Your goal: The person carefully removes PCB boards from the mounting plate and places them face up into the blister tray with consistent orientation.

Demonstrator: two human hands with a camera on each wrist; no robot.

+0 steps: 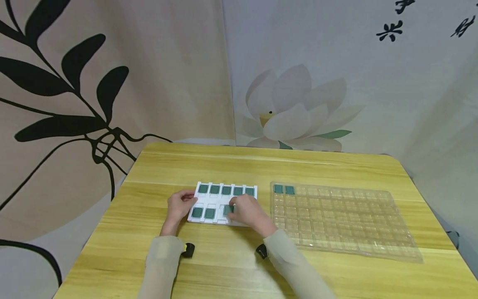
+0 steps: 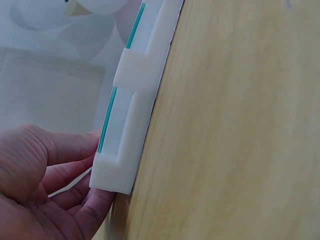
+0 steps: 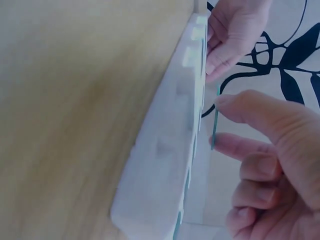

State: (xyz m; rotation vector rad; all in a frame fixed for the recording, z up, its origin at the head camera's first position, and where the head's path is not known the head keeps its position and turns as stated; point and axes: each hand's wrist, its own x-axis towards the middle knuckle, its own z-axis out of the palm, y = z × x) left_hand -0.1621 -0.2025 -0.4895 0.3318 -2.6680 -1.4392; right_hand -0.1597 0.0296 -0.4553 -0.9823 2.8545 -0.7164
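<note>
A white tray (image 1: 210,200) lies on the table with dark green square plates (image 1: 214,189) in its two rows of slots. At its left end my left hand (image 1: 180,204) grips the tray's edge, thumb on the upper side in the left wrist view. My right hand (image 1: 249,211) is over the lower row. Between its thumb and index finger it pinches a thin green plate (image 3: 216,125) by the edges, held apart from the tray in the right wrist view. The right hand covers the lower right slots in the head view.
Right of the white tray lies a large clear plastic tray (image 1: 336,220) with many small compartments. Two green plates (image 1: 284,189) sit in its top left corner. Both trays rest on a wooden table (image 1: 224,265), with a printed curtain (image 1: 168,74) behind.
</note>
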